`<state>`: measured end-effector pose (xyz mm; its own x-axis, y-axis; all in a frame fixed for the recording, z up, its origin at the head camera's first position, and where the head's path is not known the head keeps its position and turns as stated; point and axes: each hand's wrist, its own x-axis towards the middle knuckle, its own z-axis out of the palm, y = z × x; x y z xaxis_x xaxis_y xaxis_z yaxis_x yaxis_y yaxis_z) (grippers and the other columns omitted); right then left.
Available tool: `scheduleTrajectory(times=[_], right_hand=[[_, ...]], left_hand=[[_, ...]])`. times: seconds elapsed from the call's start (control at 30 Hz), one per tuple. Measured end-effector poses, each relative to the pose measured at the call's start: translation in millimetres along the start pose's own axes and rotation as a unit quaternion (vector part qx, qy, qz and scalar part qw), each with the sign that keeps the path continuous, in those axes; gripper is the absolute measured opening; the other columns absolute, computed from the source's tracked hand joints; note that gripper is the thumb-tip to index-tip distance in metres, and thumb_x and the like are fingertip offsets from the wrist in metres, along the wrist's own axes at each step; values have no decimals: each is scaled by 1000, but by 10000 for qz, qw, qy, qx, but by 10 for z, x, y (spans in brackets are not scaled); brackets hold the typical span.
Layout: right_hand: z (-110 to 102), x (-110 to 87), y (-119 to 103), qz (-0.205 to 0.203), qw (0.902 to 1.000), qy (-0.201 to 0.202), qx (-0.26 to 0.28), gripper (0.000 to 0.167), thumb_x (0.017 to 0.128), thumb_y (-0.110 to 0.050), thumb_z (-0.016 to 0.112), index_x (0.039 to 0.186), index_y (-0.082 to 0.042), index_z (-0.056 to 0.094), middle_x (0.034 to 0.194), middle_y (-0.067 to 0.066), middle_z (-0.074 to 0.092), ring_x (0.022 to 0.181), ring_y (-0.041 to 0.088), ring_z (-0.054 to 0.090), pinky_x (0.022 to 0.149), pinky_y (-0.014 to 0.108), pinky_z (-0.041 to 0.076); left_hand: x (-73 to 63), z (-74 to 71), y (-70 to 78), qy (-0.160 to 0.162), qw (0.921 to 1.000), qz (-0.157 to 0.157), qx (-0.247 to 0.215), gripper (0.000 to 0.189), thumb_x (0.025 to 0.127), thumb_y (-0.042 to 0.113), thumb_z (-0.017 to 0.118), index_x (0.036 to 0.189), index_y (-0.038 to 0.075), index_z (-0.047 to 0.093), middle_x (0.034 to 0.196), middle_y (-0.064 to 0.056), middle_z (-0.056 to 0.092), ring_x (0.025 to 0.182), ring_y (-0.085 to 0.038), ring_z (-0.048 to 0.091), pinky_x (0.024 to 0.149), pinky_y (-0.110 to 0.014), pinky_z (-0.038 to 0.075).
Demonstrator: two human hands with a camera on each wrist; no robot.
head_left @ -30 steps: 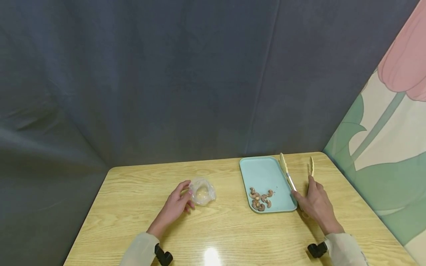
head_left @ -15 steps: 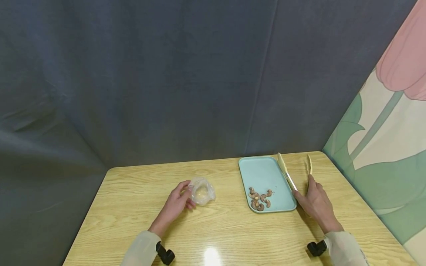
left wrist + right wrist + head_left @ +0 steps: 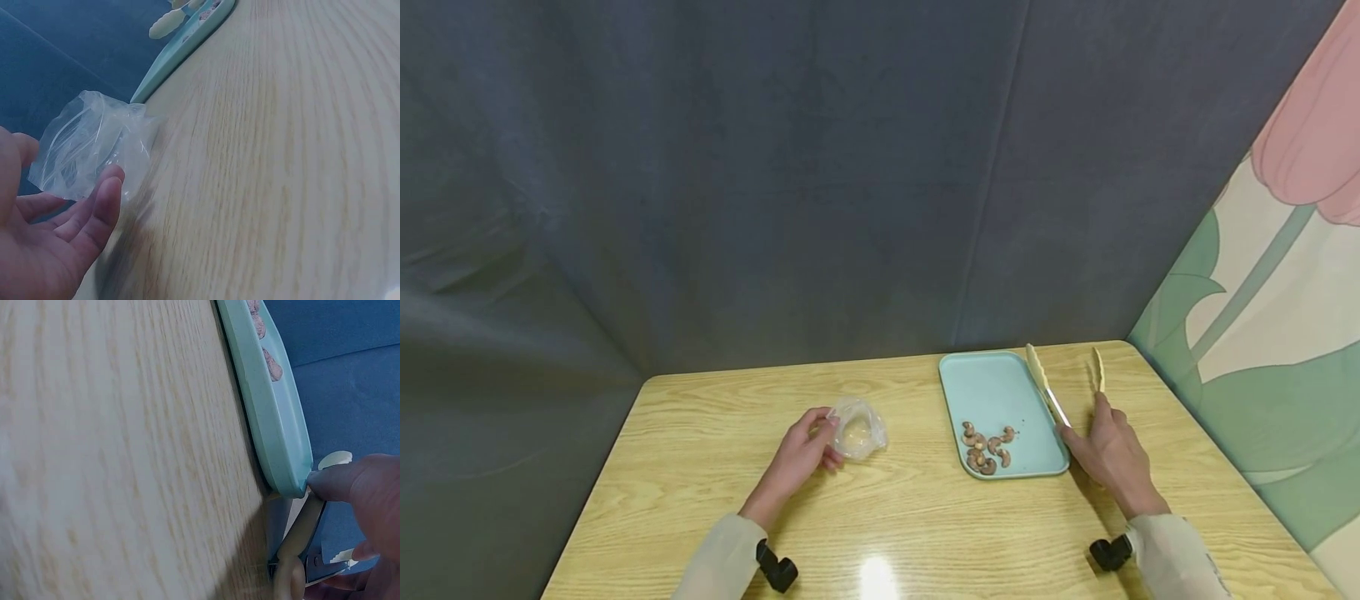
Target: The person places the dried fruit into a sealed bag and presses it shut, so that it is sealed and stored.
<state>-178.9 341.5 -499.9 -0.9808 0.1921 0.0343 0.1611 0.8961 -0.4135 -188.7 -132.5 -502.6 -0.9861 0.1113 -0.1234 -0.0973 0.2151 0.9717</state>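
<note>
Plastic bag (image 3: 859,431) against left hand (image 3: 803,448)

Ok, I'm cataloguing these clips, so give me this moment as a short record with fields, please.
Left hand: at the left side of the plastic bag; whether it pinches it is unclear
Right hand: holding the tongs
Tongs: pale tips, spread apart
Tray: light blue, on the table, right of the bag
Tray contents: brown curved pieces, probably cashews, toward the near-left corner
Bag: clear, crumpled; contents unclear
Backdrop: dark blue cloth
</note>
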Motion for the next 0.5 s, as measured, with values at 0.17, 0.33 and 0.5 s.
scheduleTrajectory(times=[0.17,0.33,0.5], right_hand=[[5,8,-6,-13,10000,43,-22,94,104,-44,61,159,20,19,137,55,44,119,70,54,91,74,51],[-7,16,-22,44,10000,-22,11,93,105,-44,59,159,19,18,137,55,44,120,70,53,92,74,50],[-12,25,-21,145,9998,-133,18,92,105,-44,58,159,18,17,136,54,43,116,69,55,91,73,50]], left_hand=[[17,14,13,-24,10000,-16,-26,47,112,29,57,150,1,53,133,-24,63,74,-21,71,67,-37,63],[23,19,21,-23,10000,-28,80,44,111,27,58,148,2,54,135,-23,62,73,-20,71,65,-33,62],[18,20,32,-4,10000,-18,87,45,111,25,58,149,1,53,143,-24,59,74,-20,71,65,-33,62]])
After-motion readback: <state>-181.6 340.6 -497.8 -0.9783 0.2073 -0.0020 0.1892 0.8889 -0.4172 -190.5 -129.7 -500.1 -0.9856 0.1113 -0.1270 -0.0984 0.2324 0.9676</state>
